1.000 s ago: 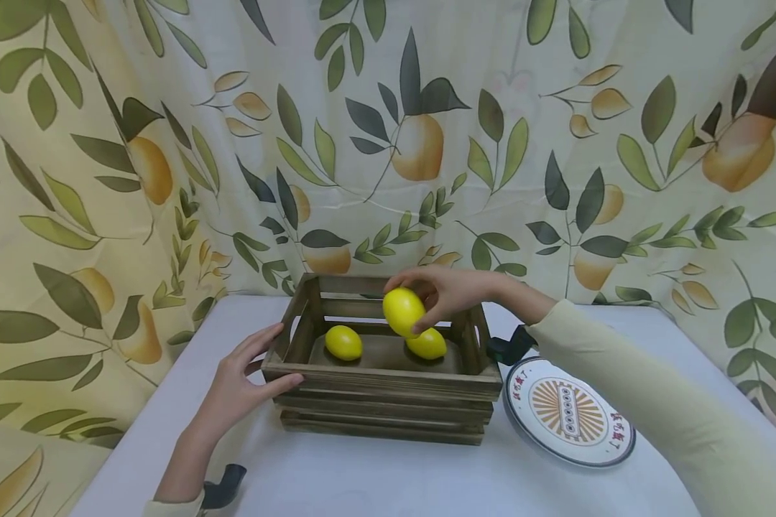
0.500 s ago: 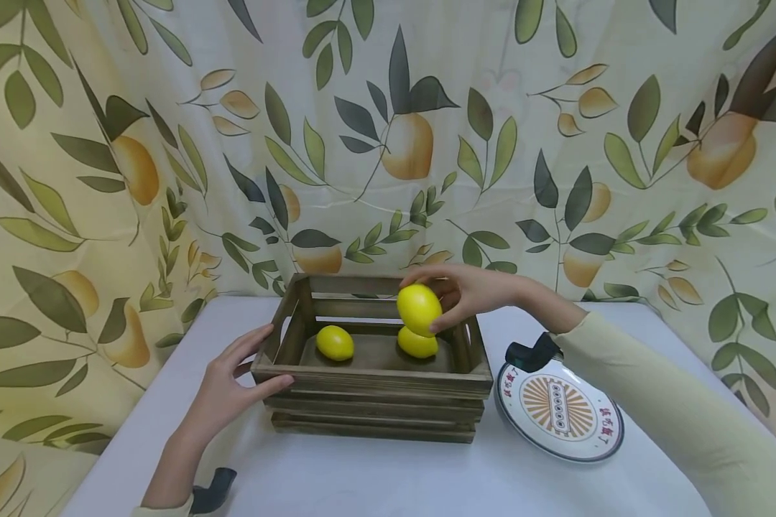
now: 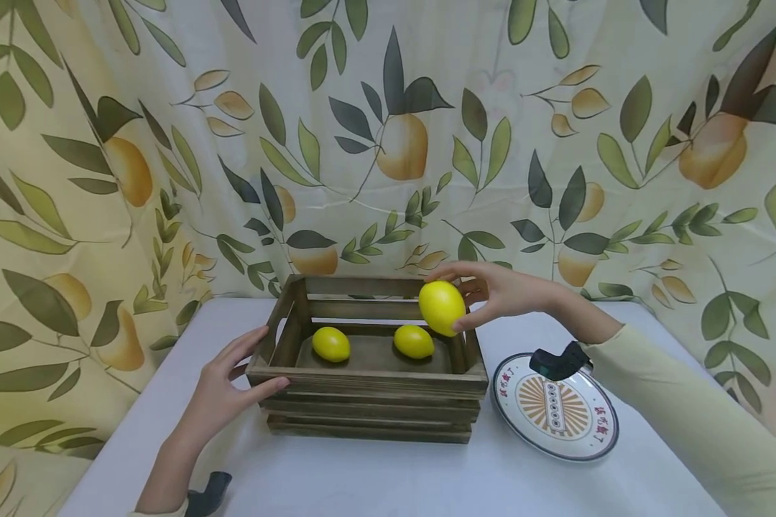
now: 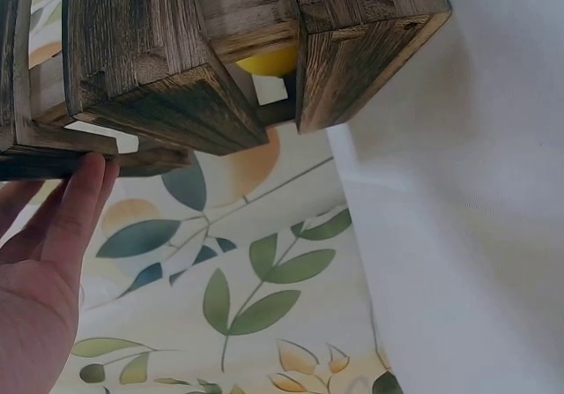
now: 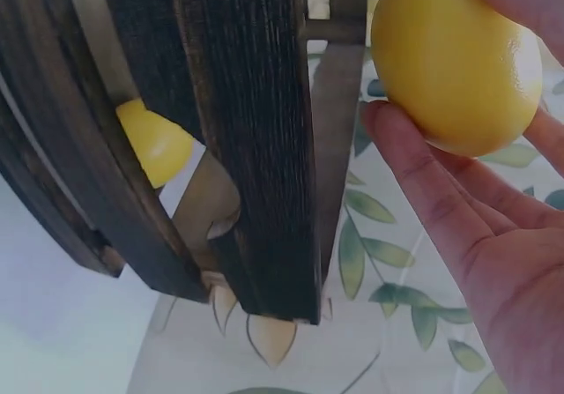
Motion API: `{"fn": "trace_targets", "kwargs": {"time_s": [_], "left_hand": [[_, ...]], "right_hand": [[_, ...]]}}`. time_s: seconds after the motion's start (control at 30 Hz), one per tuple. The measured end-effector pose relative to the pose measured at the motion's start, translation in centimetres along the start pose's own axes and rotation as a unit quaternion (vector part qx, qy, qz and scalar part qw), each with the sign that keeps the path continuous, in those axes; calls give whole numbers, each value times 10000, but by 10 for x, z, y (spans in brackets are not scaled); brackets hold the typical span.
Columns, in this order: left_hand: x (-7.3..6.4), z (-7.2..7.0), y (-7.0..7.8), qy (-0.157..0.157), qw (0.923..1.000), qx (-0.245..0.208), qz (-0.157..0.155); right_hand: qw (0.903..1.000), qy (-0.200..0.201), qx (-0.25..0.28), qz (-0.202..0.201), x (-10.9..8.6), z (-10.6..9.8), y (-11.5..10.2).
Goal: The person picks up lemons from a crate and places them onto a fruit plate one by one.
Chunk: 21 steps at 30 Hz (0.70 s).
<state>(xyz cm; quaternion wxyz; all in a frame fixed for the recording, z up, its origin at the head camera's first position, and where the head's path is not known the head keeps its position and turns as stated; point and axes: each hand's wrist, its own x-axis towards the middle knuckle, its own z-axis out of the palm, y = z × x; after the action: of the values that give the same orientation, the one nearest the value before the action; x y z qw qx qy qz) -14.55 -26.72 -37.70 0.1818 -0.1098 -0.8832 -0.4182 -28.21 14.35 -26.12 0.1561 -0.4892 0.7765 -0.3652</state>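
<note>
In the head view my right hand [image 3: 501, 291] pinches a yellow lemon [image 3: 442, 307] between thumb and fingers, above the right end of a dark wooden crate [image 3: 368, 384]. The right wrist view shows this same lemon [image 5: 454, 63] close up, beside the crate's slatted end. Two more lemons lie inside on the crate floor, a left one [image 3: 331, 345] and a middle-right one [image 3: 414, 342]. My left hand [image 3: 223, 391] holds the crate's left end, thumb on the front top slat and fingers at the end's rim.
A round white plate [image 3: 556, 408] with a blue rim and an orange sunburst print lies right of the crate. Both stand on a white-covered table [image 3: 336, 481]. A curtain [image 3: 388, 143] printed with fruit and leaves hangs behind. Dark bands [image 3: 561, 361] sit at the wrists.
My right hand has carried the lemon rightward over the crate, uncovering the middle-right lemon behind it. My left hand keeps its place on the crate; the whole view has shifted slightly.
</note>
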Motion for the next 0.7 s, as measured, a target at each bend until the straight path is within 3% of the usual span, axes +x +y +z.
{"fn": "trace_targets", "kwargs": {"time_s": [0.2, 0.47, 0.7], "left_hand": [[0, -1, -1, -24, 9999, 109, 41], [1, -7, 1, 65, 9998, 120, 150], [0, -1, -1, 12, 10000, 24, 95]], "right_hand": [[9995, 261, -90, -179, -15, -2, 0], [9974, 691, -210, -57, -27, -6, 1], [9956, 920, -7, 158, -47, -2, 11]]}}
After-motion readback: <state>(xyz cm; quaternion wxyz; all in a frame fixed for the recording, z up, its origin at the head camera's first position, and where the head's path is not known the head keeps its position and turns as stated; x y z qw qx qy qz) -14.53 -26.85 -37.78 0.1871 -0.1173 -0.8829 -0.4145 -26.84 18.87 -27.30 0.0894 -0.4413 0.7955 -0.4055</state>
